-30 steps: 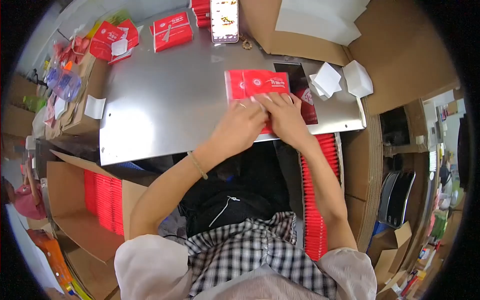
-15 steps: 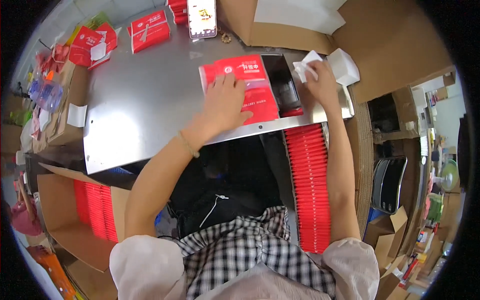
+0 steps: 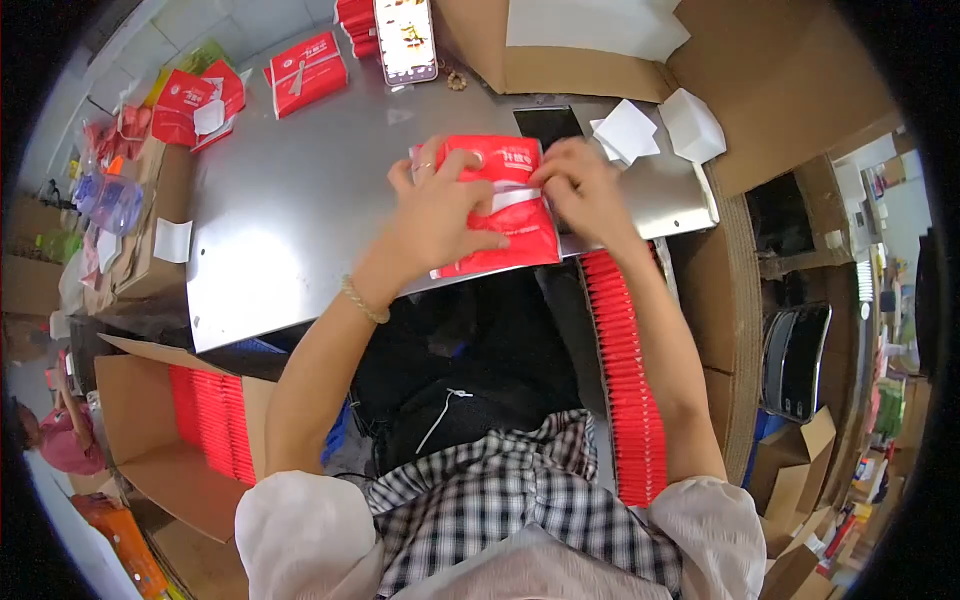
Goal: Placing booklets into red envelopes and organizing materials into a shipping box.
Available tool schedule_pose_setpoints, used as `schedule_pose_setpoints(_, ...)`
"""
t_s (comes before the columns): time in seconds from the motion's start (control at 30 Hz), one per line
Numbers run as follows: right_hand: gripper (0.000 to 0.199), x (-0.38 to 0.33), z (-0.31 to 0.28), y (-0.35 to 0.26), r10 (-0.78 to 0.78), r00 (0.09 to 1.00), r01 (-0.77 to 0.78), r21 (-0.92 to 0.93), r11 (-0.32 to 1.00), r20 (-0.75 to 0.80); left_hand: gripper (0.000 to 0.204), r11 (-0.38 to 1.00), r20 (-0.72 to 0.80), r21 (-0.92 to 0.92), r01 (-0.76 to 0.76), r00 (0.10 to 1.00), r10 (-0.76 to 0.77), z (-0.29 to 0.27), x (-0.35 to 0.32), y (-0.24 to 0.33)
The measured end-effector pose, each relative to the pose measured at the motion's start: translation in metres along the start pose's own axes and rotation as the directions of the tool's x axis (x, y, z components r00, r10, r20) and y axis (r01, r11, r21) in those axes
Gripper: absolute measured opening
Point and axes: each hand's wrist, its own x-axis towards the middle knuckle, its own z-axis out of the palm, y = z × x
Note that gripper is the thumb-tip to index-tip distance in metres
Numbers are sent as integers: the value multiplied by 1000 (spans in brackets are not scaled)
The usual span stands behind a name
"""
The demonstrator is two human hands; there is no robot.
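While my left hand (image 3: 435, 215) lies spread flat over the red packet (image 3: 497, 210), pinning it down, my right hand (image 3: 580, 185) has its fingertips pinched on the white strip (image 3: 510, 197) that runs across the packet's middle. So the left grip isn't really closed around anything, just pressing with fingers open; the right grip is a pinch on that strip. The packet sits on the grey metal surface (image 3: 290, 220), at its near edge, with its lower corner hanging slightly over.

Everything else relative to the packet: just beyond it is a dark phone (image 3: 546, 123) lying flat, and next to that a couple of folded white paper pieces (image 3: 628, 131). Farther off past it there's a second phone with a lit screen (image 3: 405, 40). Far off on my left side are more red boxes (image 3: 306, 72). Below the packet, off the surface's edge on my right, stands a long row of red packets on edge (image 3: 625, 370), and on my left a cardboard box (image 3: 165, 450) with more of them.
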Motion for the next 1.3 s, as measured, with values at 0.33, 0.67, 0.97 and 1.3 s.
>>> schedule_pose_setpoints(0.33, 20, -3, -59, 75, 538, 837, -482, 331, 811, -100, 41, 980, -271, -200, 21, 960, -76, 57, 5, 38)
schedule_pose_setpoints(0.67, 56, -14, -9, -20, -439, 797, 228, -467, 854, -414, 23, 971, -82, 234, 54, 996, -36, 12, -18, 6)
schedule_pose_setpoints(0.97, 39, -19, 54, -66, -359, 932, 361, -225, 905, 49, 16, 993, -169, -102, -58, 985, 40, 18, -16, -37)
schedule_pose_setpoints(1.3, 46, -18, 45, -68, -133, 974, 213, -546, 811, 183, 20, 970, -70, 3, -242, 968, 241, 16, -40, 14)
